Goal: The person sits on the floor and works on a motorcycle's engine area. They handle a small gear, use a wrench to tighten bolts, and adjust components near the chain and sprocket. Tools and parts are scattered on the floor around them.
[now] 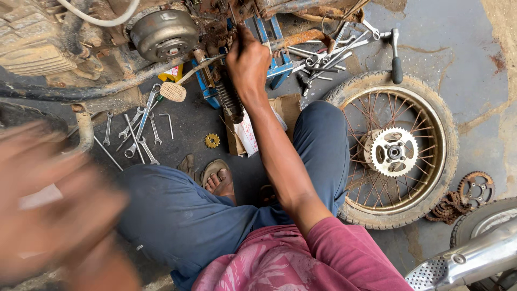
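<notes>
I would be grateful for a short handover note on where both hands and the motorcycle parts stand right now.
Right hand: reached forward into the rusty motorcycle frame, closed around something among the parts there; what it grips is hidden.
Left hand: raised close to the camera, badly blurred, seemingly holding nothing.
Parts: rear wheel with sprocket is off and lies flat on the floor to the right; a worn sprocket and chain lie beyond it. A small gold sprocket lies by the foot.
Tools: spanners spread on the floor at left, more wrenches ahead.
Left: the work at the frame looks unfinished; the wheel is not refitted.
</notes>
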